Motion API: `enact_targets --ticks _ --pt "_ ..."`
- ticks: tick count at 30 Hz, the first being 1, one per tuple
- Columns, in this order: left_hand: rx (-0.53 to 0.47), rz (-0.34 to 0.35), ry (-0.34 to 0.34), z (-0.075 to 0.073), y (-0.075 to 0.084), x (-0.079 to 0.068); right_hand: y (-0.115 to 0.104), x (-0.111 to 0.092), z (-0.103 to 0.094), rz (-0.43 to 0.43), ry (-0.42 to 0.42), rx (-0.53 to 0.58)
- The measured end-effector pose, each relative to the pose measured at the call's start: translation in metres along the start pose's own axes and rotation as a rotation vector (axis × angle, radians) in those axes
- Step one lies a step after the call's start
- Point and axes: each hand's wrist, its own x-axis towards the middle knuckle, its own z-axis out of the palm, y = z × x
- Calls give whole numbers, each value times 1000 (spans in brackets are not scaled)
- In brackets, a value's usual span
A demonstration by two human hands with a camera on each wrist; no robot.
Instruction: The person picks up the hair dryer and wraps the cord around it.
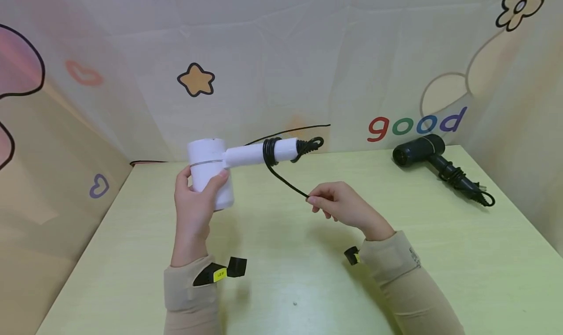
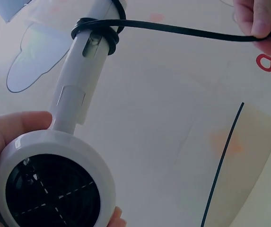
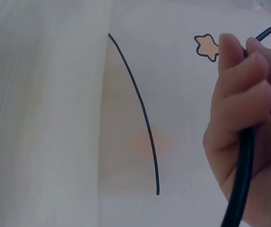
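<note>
My left hand (image 1: 195, 198) grips a white hair dryer (image 1: 246, 155) by its barrel, with the thumb near where the handle joins. The dryer is held up over the table, its handle pointing right. A black cord (image 1: 270, 151) is wound in several loops around the handle and also bunches at the handle's end. My right hand (image 1: 345, 205) pinches the cord's free stretch, pulled down and to the right of the loops. In the right wrist view the cord (image 3: 241, 179) runs through the curled fingers and on past the palm. The dryer's dark round grille (image 2: 52, 191) shows in the left wrist view.
A black hair dryer (image 1: 420, 149) lies at the back right of the pale table (image 1: 272, 281), its cord wrapped around its handle. Behind the table hangs a printed cloth (image 1: 281, 80) with a star and the word "good". Both sleeves carry black wrist mounts.
</note>
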Motion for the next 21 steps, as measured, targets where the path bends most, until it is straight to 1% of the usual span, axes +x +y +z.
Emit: enact_targets --ticks 4,8,12,18,21 --pt "6 -14 -78 4 1 -3 6 2 -2 8 65 -20" --pt "31 1 -151 7 1 -6 10 5 -5 23 143 -50" --pt "64 18 -225 7 1 -8 13 4 -11 43 249 -78" --pt "150 25 -343 5 1 -9 10 -1 -23 24 411 -73" --pt "185 15 -381 4 0 -9 9 -5 -27 25 475 -79"
